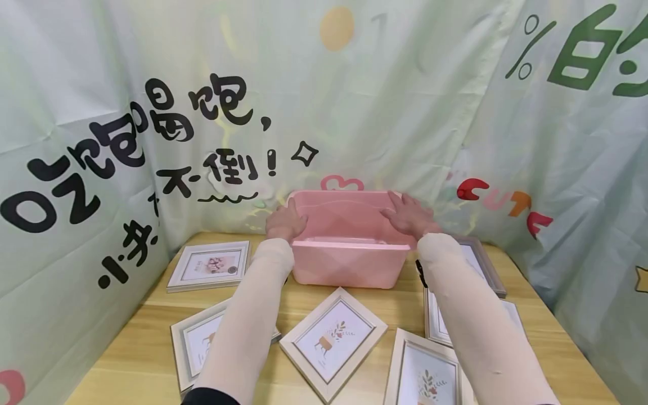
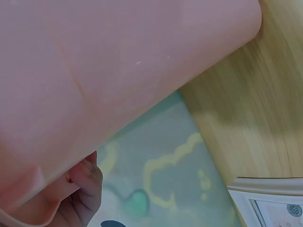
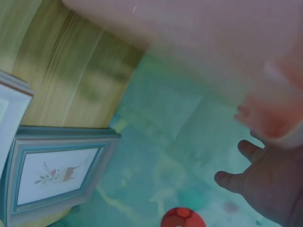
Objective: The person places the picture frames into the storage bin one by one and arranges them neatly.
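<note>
Both your arms reach forward and well apart, slanting inward from the lower edge of the head view, in pale sleeves. Your left arm (image 1: 248, 326) ends in a left hand (image 1: 286, 223) with its thumb turned inward; the left wrist view shows its fingers bent in a grip. Your right arm (image 1: 478, 326) leads to a right hand (image 1: 412, 216) whose fingers are spread and fairly straight, thumb pointing inward.

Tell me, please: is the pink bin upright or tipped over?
Upright: in the head view, the pink bin has its opening on top and its base below.
</note>
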